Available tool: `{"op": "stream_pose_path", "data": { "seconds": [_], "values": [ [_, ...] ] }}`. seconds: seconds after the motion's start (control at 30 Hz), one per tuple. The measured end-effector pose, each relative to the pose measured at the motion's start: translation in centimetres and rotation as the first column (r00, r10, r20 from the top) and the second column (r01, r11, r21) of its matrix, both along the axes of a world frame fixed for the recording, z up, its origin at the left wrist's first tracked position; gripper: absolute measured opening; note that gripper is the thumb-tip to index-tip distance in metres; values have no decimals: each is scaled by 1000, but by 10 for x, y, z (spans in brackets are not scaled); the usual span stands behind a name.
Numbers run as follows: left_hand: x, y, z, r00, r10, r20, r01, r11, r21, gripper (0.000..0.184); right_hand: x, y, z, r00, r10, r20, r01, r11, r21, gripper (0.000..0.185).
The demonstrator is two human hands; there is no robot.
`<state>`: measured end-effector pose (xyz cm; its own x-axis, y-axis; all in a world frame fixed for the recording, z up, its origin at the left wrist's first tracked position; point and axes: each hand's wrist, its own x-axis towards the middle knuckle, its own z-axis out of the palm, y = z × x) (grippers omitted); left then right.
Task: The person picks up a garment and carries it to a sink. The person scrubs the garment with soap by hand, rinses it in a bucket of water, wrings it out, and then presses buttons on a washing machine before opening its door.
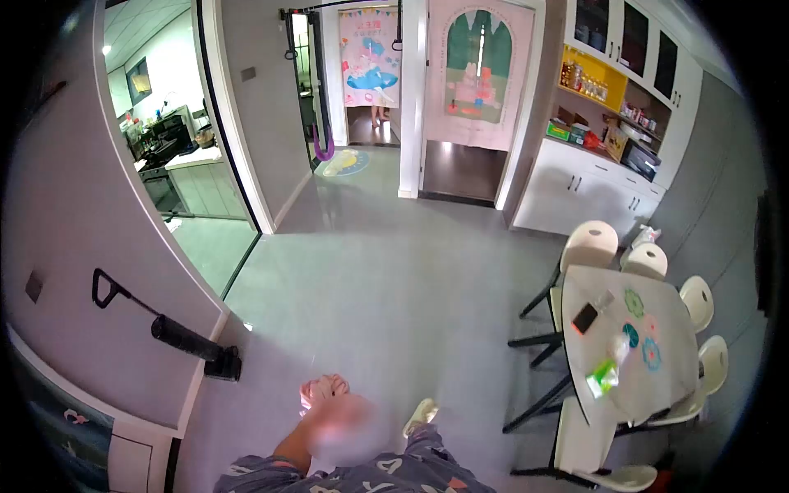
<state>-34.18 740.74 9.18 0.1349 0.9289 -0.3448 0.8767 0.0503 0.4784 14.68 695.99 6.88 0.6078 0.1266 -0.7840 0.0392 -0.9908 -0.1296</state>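
My left hand [339,417] reaches forward at the bottom of the view, its forearm bare. It is badly smeared, and single fingers do not show. A crumpled pink cloth [325,389] with a reddish pattern is bunched up at this hand, which looks closed on it. A whitish blur lies beside the hand, too indistinct to name. Out of the picture is my right hand. Below are my grey patterned clothes [353,478] and one foot in a cream slipper [421,416].
At right, a table [670,386] with a phone [584,319] and a green-white packet [603,378] has several white chairs [588,242] around it. A black floor cleaner [187,338] leans on the left wall. Ahead are curtained doorways and a white cabinet [567,187].
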Motion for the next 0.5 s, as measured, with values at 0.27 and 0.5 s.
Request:
{"op": "stream_pose_path", "data": {
  "seconds": [0.27, 0.5],
  "values": [
    [106, 146, -12, 997, 63, -35, -67, 987, -146, 28, 151, 307, -16, 951, 267, 155, -288, 949, 130, 38],
    [133, 329, -6, 978, 204, -38, -206, 978, -39, 28, 236, 787, 91, 721, 360, 592, -677, 548, 492, 31]
  ]
}}
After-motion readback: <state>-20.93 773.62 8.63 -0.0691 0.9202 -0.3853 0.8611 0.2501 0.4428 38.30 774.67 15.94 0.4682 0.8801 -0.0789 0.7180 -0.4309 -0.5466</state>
